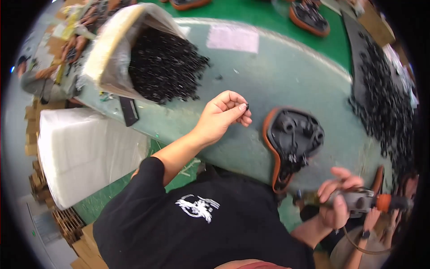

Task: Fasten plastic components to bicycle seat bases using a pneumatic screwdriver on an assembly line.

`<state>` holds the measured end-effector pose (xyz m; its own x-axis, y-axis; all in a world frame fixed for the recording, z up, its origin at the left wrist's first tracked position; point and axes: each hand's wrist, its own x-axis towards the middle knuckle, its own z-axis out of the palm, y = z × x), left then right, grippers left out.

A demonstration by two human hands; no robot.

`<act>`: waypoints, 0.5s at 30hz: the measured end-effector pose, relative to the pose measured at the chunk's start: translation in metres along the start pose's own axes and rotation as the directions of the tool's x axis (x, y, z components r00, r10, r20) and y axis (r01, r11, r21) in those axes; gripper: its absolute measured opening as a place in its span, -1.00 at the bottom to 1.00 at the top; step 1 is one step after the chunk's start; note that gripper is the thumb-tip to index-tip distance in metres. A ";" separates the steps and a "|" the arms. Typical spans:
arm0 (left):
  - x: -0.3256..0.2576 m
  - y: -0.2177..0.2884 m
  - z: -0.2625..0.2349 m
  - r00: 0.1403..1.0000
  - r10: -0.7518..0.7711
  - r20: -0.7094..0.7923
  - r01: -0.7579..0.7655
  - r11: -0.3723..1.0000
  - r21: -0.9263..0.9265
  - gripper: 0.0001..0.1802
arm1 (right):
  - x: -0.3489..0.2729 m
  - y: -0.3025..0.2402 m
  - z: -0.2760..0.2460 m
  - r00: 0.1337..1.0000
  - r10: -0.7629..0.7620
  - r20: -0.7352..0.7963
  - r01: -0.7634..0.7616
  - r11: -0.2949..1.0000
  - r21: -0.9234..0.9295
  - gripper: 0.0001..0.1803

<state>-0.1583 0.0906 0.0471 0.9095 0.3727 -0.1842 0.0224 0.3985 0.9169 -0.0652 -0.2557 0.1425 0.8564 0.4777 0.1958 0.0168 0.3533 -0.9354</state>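
Observation:
Over the near part of the table, my left hand (224, 114) is closed, thumb against fingers, pinching a small black part (247, 107); its exact kind is too small to tell. To its right a bicycle saddle (295, 134) lies upside down, black underside up with a brown-orange edge, its narrow nose toward me. Neither hand touches it. At the right, beyond the saddle's nose, my right hand (335, 197) is wrapped round a power screwdriver (360, 200) with a grey metal body and an orange collar. The tool points right and is slightly blurred.
A tipped, plastic-lined box (101, 56) spills black parts (165, 65) at the far left. More black parts (387, 98) cover the right side. A paper sheet (233, 37) and other saddles (309, 19) lie at the back. A co-worker's hand (371, 218) is near my tool. White wrapped stack (85, 152) stands left.

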 end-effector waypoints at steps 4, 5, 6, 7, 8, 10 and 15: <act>-0.039 -0.016 0.045 0.916 -0.119 0.384 0.301 0.836 -0.459 -0.73 | 0.031 -0.004 0.048 0.903 -0.401 0.155 0.371 0.909 0.189 -0.67; -0.042 -0.017 0.057 0.888 -0.145 0.437 0.361 0.807 -0.467 -0.70 | 0.034 -0.006 0.055 0.897 -0.413 0.159 0.378 0.902 0.211 -0.67; -0.045 -0.018 0.063 0.864 -0.163 0.477 0.407 0.784 -0.469 -0.68 | 0.036 -0.006 0.062 0.887 -0.430 0.166 0.384 0.889 0.250 -0.67; -0.047 -0.022 0.068 0.835 -0.135 0.533 0.448 0.729 -0.518 -0.68 | 0.038 -0.006 0.065 0.883 -0.435 0.176 0.392 0.890 0.233 -0.68; -0.049 -0.026 0.071 0.827 -0.145 0.543 0.462 0.726 -0.510 -0.68 | 0.040 -0.004 0.065 0.870 -0.451 0.198 0.402 0.883 0.242 -0.68; -0.054 -0.034 0.077 0.865 0.004 0.502 0.334 0.743 -0.581 -0.69 | 0.037 -0.006 0.052 0.857 -0.423 0.295 0.382 0.905 0.189 -0.69; -0.039 -0.040 0.083 0.874 0.075 0.479 0.181 0.867 -0.465 -0.73 | 0.034 -0.006 0.043 0.857 -0.383 0.344 0.356 0.924 0.142 -0.66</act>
<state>-0.1606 -0.0095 0.0467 0.9960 -0.0461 0.0771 -0.0091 0.8023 0.5968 -0.0580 -0.2068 0.1679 0.5505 0.5507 0.6274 0.2469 0.6105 -0.7525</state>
